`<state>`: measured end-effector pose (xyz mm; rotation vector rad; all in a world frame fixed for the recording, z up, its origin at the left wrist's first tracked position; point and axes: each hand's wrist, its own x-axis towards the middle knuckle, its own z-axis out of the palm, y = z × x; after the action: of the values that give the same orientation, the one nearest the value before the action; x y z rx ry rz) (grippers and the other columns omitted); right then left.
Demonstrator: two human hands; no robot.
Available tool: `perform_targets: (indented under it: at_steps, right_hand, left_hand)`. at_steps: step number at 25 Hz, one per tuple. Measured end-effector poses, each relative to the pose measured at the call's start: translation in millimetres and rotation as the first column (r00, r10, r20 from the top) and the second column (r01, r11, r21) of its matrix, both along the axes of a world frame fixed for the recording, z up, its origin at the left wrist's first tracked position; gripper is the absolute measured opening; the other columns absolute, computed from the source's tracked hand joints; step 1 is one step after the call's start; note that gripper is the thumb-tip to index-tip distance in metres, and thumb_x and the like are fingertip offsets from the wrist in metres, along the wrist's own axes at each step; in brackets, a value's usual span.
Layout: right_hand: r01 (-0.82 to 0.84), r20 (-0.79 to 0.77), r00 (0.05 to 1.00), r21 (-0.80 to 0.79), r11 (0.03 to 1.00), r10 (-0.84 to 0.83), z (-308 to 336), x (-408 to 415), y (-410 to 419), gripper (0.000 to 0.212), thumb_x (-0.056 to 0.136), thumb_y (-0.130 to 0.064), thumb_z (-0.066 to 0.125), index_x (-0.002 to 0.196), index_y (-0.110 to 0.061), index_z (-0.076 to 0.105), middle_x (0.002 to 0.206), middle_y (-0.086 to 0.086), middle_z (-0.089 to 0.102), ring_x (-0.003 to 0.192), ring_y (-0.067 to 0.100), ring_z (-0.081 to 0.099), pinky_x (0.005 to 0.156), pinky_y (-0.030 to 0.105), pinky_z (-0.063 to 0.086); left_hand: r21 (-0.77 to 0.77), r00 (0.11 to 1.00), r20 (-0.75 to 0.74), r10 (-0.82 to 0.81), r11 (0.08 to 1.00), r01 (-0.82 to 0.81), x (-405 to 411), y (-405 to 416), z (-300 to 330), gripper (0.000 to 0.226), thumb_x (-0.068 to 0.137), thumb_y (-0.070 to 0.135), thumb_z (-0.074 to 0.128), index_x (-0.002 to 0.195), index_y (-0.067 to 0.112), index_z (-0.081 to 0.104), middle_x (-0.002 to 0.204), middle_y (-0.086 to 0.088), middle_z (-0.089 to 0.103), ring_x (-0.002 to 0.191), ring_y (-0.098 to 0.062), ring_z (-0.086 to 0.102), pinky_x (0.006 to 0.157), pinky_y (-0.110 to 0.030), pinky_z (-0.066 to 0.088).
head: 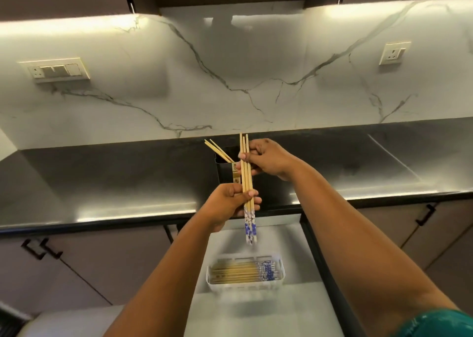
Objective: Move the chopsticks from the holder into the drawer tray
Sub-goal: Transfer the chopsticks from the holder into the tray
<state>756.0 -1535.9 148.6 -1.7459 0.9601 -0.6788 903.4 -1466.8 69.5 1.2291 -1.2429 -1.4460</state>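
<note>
- While the left hand [229, 203] pinches a small bundle of chopsticks [247, 183] near their patterned blue-and-white ends, the right hand [266, 158] curls its fingers round the same bundle higher up; both grips are clamped on the sticks, which stand nearly upright in the air above the front edge of the bench [115, 183].
- At about 12 o'clock from the left hand stands the dark holder [224, 169], on the bench just behind the bundle; two more chopsticks [217, 150] lean out of it toward 10 o'clock, so the holder is not yet emptied.
- At 6 o'clock, below the hands, the drawer [256, 311] is pulled open and the white tray [244, 284] in it already carries a row of chopsticks lying side by side, plain ends to 9 o'clock and patterned ends to 3 o'clock.
- The step in hand looks like squaring up the bundle before it goes down. It would serve to let the right hand even the sticks so no tip juts out, then hand the whole weight to one grip.
- The bundle should be turned level, patterned ends toward 3 o'clock, to match what lies in the tray.
- A low, gentle set-down is wise: the tray looks close to full across its width, and sticks dropped from height may bounce or roll over its rim.
- A loose pinch risks one stick sliding free, since the lacquered ends likely handle slick.
</note>
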Motion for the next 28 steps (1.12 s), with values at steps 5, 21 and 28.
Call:
perform_targets:
  at_steps: [5,21,28]
  right_hand:
    - [0.307,0.251,0.903,0.193,0.932,-0.349,-52,-10,49,0.018,0.096,-0.025,0.056,0.111,-0.016,0.062,0.104,0.008,0.072,0.101,0.022,0.068,0.085,0.032,0.056]
    - [0.35,0.431,0.474,0.707,0.614,-0.768,-131,-29,132,0.037,0.101,-0.047,0.032,0.123,-0.024,0.051,0.112,0.006,0.06,0.113,0.026,0.057,0.091,0.039,0.051]
    - [0.407,-0.099,0.896,-0.205,0.89,-0.433,-165,-29,131,0.046,0.092,-0.01,0.059,0.135,-0.019,0.045,0.135,0.005,0.051,0.12,0.019,0.052,0.083,0.013,0.046]
  left_hand:
    - [0.076,0.977,-0.117,0.178,0.983,-0.17,-17,40,-14,0.022,0.091,0.01,0.061,0.11,-0.001,0.064,0.097,-0.017,0.073,0.084,-0.021,0.073,0.07,-0.028,0.059]
    - [0.225,0.726,-0.379,0.574,0.818,-0.529,-83,94,-48,0.023,0.093,0.015,0.057,0.113,0.006,0.061,0.106,-0.015,0.072,0.092,-0.025,0.072,0.078,-0.038,0.059]
    - [0.257,0.659,-0.285,0.696,0.718,-0.647,-68,88,-73,0.022,0.092,0.013,0.059,0.112,0.005,0.062,0.101,-0.016,0.073,0.089,-0.027,0.073,0.08,-0.04,0.06]
